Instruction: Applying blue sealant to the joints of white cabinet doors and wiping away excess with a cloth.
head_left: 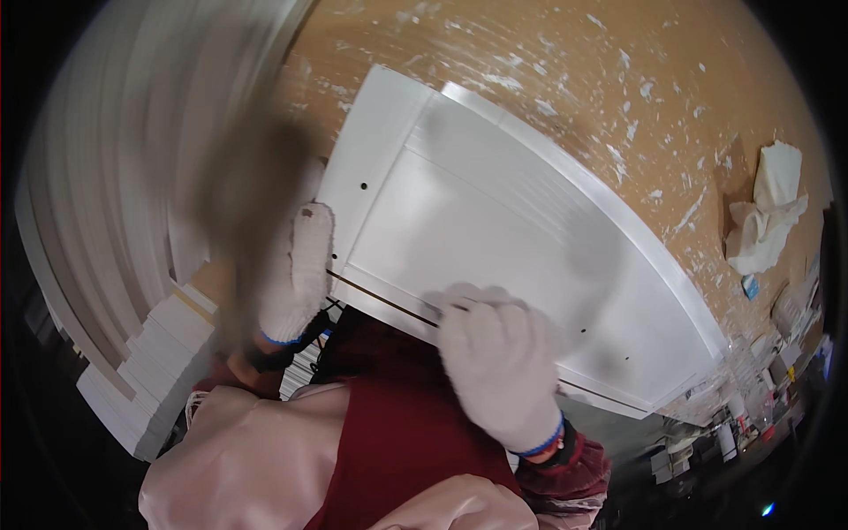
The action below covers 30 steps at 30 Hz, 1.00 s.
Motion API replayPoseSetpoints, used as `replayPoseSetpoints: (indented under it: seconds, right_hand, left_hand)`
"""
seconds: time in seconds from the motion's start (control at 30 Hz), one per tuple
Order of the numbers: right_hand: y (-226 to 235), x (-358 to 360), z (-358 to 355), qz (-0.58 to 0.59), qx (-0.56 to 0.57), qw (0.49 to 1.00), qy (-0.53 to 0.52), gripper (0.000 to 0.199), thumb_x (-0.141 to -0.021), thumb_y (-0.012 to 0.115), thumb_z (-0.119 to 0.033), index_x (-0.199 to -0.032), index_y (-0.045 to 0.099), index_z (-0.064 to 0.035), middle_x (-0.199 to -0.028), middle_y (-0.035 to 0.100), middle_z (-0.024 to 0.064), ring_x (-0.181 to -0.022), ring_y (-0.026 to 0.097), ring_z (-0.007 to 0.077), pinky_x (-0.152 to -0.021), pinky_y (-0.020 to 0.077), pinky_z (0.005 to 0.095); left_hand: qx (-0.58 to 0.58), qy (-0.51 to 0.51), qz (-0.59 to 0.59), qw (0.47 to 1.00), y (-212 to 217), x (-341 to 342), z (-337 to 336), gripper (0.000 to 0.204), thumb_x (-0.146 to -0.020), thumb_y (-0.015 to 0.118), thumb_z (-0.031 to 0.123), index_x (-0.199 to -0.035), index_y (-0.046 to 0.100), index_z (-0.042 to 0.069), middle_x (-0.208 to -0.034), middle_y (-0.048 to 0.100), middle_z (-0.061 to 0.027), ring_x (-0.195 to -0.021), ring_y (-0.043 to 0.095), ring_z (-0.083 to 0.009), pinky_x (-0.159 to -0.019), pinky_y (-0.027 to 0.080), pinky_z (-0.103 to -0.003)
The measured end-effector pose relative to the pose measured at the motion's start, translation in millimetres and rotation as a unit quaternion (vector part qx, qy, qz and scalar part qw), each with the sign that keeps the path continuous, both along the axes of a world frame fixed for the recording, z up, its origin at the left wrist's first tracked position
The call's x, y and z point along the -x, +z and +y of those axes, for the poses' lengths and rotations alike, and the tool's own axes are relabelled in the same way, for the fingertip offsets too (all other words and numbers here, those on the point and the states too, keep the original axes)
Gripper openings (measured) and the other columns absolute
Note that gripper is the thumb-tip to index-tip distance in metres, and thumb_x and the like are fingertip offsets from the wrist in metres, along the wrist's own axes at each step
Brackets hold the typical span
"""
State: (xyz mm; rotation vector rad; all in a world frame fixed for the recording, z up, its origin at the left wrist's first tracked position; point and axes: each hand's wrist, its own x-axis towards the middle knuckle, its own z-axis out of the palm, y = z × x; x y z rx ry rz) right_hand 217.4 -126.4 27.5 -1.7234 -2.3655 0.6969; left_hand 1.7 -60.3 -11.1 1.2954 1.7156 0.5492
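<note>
A white panel [495, 212] with a raised border, small dark holes and a dark groove along its near edge lies slanted before me. My left hand [296, 269], in a white knit glove with a blue cuff, is at the panel's left end. One of its fingers lies along that edge; the others are partly hidden by a brown blur [256, 185]. My right hand [503, 371], gloved the same way, is closed over the near edge, its fingers bent on the border. What lies under its fingertips is hidden.
Under the panel is a brown worktop [548, 53] flecked with white paint. Crumpled white paper [768, 212] lies at the right. Long pale boards [115, 177] stand at the left, with stacked white pieces [163, 358] below them. Bottles and small items [742, 424] crowd the lower right.
</note>
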Motion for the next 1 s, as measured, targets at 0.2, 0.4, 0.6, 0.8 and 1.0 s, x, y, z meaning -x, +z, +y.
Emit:
replayPoseSetpoints:
  seconds: [0.2,0.4,0.6,0.8,1.0]
  right_hand:
    - [-3.5,41.6,37.6,0.006,0.017,1.0,-0.008,0.021,-0.074,0.062,-0.014,-0.093,0.062,-0.0058,-0.082,0.052,0.0062,-0.082,0.053,0.0221,-0.063,0.0448,0.0349]
    - [-3.5,4.5,38.2,-0.006,-0.068,0.993,-0.099,0.027,-0.078,0.06,-0.015,-0.103,0.06,-0.0057,-0.096,0.06,0.0103,-0.086,0.059,0.0292,-0.07,0.0486,0.0422]
    - [-0.3,27.5,64.0,-0.11,0.089,0.98,-0.142,0.009,-0.084,0.058,-0.015,-0.09,0.059,-0.0081,-0.082,0.063,0.0101,-0.075,0.064,0.0321,-0.067,0.0521,0.0428]
    - [-7.5,44.2,55.0,-0.224,-0.152,0.96,-0.072,0.007,-0.084,0.053,-0.016,-0.089,0.055,-0.0126,-0.073,0.049,0.003,-0.061,0.055,0.0206,-0.053,0.0479,0.0355]
    - [8.0,11.7,34.3,-0.144,-0.047,0.957,-0.249,0.012,-0.088,0.054,-0.017,-0.091,0.059,-0.0074,-0.079,0.061,0.0169,-0.067,0.063,0.0349,-0.059,0.0502,0.0447]
  left_hand:
    - [-0.09,-0.053,-0.046,0.993,-7.0,0.8,0.7,0.037,-0.097,0.051,0.009,-0.131,0.05,-0.007,-0.123,0.06,-0.0119,-0.095,0.057,-0.0098,-0.086,0.045,-0.023]
    - [-0.203,-0.086,0.032,0.975,0.6,-8.3,10.3,0.032,-0.093,0.057,0.004,-0.124,0.058,-0.004,-0.097,0.064,-0.0095,-0.082,0.057,-0.0135,-0.077,0.047,-0.027]
    - [-0.093,-0.129,0.103,0.982,19.3,-14.2,23.7,0.031,-0.092,0.054,0.007,-0.122,0.06,0.001,-0.106,0.064,-0.0145,-0.096,0.061,-0.0232,-0.086,0.047,-0.031]
    - [-0.186,-0.087,0.083,0.975,12.9,-17.0,20.6,0.018,-0.087,0.051,0.015,-0.101,0.053,0.005,-0.086,0.057,-0.0209,-0.085,0.056,-0.0402,-0.07,0.042,-0.046]
    - [-0.128,-0.126,0.094,0.979,5.9,-5.5,15.6,0.033,-0.09,0.06,0.011,-0.123,0.061,0.01,-0.114,0.064,-0.011,-0.106,0.061,-0.0254,-0.092,0.044,-0.03]
